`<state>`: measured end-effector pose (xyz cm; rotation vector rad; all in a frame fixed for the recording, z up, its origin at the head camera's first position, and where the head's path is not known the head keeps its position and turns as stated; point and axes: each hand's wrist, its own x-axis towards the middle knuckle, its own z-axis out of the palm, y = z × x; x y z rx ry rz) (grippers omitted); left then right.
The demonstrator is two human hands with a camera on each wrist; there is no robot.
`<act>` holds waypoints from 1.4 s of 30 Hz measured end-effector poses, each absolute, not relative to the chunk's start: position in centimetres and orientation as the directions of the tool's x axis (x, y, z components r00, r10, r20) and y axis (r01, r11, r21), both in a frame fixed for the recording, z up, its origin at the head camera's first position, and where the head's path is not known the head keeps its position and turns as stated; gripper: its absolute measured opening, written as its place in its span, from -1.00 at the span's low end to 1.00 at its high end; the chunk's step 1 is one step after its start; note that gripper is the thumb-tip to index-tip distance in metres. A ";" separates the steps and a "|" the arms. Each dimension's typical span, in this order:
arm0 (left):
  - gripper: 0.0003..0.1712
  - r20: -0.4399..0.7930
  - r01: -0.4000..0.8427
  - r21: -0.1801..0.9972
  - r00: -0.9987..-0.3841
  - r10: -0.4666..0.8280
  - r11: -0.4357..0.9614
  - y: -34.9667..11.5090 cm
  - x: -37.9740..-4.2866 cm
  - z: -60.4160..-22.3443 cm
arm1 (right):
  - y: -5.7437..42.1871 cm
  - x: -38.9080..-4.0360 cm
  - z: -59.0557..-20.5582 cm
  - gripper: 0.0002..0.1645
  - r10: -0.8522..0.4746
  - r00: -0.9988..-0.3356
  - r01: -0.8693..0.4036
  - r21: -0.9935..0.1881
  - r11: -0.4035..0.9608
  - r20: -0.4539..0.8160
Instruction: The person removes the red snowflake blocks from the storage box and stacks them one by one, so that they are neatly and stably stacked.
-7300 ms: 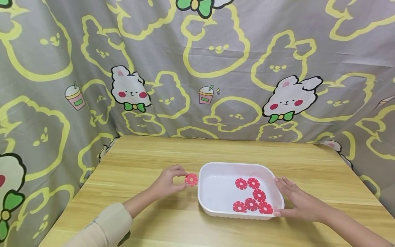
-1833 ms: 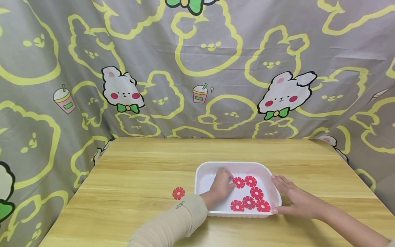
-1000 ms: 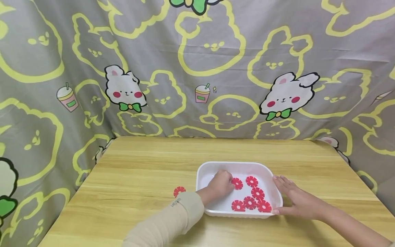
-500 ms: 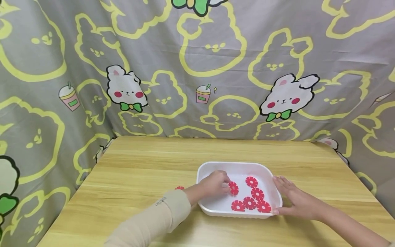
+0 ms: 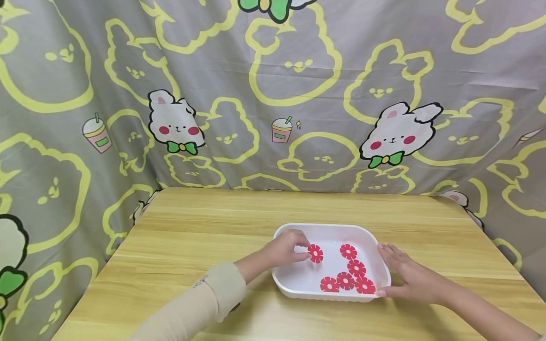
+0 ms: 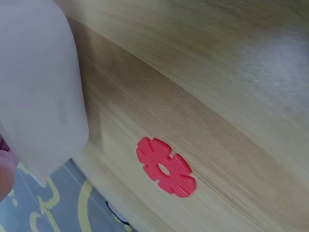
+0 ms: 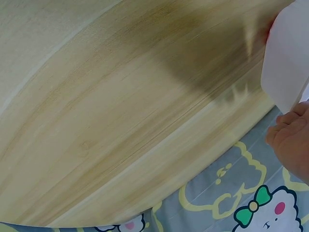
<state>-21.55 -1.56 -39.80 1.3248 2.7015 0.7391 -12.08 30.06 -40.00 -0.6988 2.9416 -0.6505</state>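
Observation:
A white plastic tub (image 5: 298,291) stands on the wooden table with several red flower-shaped slotted discs (image 5: 356,268) lying in its right half. My left hand (image 5: 285,248) reaches over the tub's left wall. Its thumb and forefinger pinch one red slotted disc (image 5: 315,254), tilted, above the tub floor. My right hand (image 5: 411,279) rests against the tub's right end, fingers stretched along the wall and thumb near the front right corner. Another red disc (image 6: 166,167) lies flat on the table in the left wrist view, left of the tub; my left arm hides it in the head view.
The wooden table (image 5: 204,213) reaches back to a grey curtain (image 5: 230,61) printed with yellow outlines and white rabbits. Its left and right edges slope away, with curtain on both sides. My left sleeve (image 5: 192,298) crosses the table's front left part.
Earlier, my left hand set one disc on the table left of the tub, then reached inside. It now pinches another disc and has drawn it leftward. My right hand stays on the tub's end.

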 end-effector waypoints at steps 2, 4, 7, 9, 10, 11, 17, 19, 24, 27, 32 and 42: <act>-0.77 0.182 0.725 0.459 -0.642 0.745 0.513 -2.0 -21.5 -39.6 | 30.1 -12.1 -40.0 0.22 -0.441 -0.896 -0.422 -0.406 0.810 0.051; -0.76 0.193 0.712 0.486 -0.653 0.733 0.506 -2.4 -21.4 -39.5 | 30.1 -12.1 -40.0 0.22 -0.443 -0.895 -0.425 -0.403 0.810 0.054; -0.75 0.200 0.691 0.520 -0.670 0.715 0.502 -3.0 -21.3 -39.2 | 30.0 -12.2 -40.0 0.22 -0.440 -0.896 -0.421 -0.407 0.811 0.050; -0.74 0.201 0.681 0.536 -0.678 0.707 0.500 -3.4 -21.2 -39.1 | 30.0 -12.2 -39.9 0.22 -0.439 -0.897 -0.417 -0.411 0.810 0.045; -0.74 0.204 0.677 0.542 -0.681 0.703 0.498 -3.6 -21.1 -39.0 | 30.0 -12.2 -39.9 0.22 -0.438 -0.898 -0.416 -0.412 0.811 0.044; -0.75 0.209 0.675 0.549 -0.682 0.700 0.493 -3.9 -21.1 -39.0 | 30.0 -12.2 -39.9 0.22 -0.439 -0.898 -0.416 -0.412 0.810 0.045; -0.77 0.267 0.684 0.563 -0.681 0.682 0.463 -5.3 -20.8 -39.2 | 30.0 -12.1 -40.0 0.22 -0.440 -0.897 -0.420 -0.408 0.811 0.048; -0.78 0.296 0.694 0.562 -0.677 0.674 0.450 -5.7 -20.6 -39.4 | 30.0 -12.1 -40.0 0.22 -0.440 -0.897 -0.419 -0.409 0.811 0.047; -0.77 0.351 0.704 0.550 -0.684 0.640 0.450 -6.6 -20.2 -39.6 | 30.0 -12.1 -40.0 0.21 -0.439 -0.897 -0.419 -0.406 0.812 0.049; -0.77 0.365 0.690 0.566 -0.701 0.613 0.452 -7.2 -20.0 -39.7 | 30.1 -12.1 -40.1 0.21 -0.440 -0.897 -0.421 -0.406 0.811 0.052; -0.77 0.381 0.669 0.586 -0.725 0.573 0.457 -8.2 -19.8 -40.0 | 30.1 -12.1 -40.2 0.21 -0.442 -0.895 -0.426 -0.408 0.807 0.060; -0.80 0.411 0.642 0.619 -0.756 0.510 0.453 -10.6 -19.3 -40.8 | 30.2 -12.1 -40.2 0.21 -0.450 -0.891 -0.435 -0.402 0.806 0.060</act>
